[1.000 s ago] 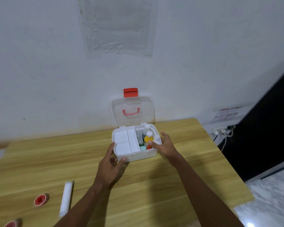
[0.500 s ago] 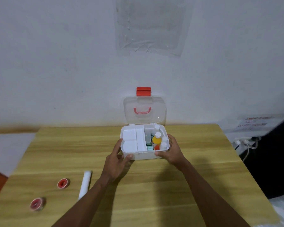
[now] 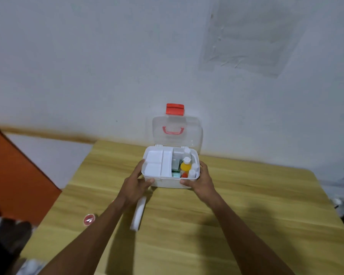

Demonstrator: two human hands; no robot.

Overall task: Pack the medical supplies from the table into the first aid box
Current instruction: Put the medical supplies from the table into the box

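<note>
The white first aid box (image 3: 165, 182) stands on the wooden table (image 3: 246, 195) near the wall, its clear lid (image 3: 177, 132) with a red latch raised. Inside sit a white tray on the left and a yellow bottle (image 3: 185, 165), white bottles and green packets on the right. My left hand (image 3: 136, 184) grips the box's left front corner, thumb on the front wall. My right hand (image 3: 200, 181) grips the right front corner. A white roll (image 3: 137, 213) lies on the table under my left forearm. A red-centred tape roll (image 3: 89, 219) lies further left.
A white wall rises right behind the box. An orange surface (image 3: 12, 175) stands to the left of the table. The table's left edge runs close to the tape roll. Dark and pale things lie at the bottom left corner.
My view has swung to the left, so the box and table now sit further right. Both hands have closed on the box's front corners; the right hand came off the bottles.
</note>
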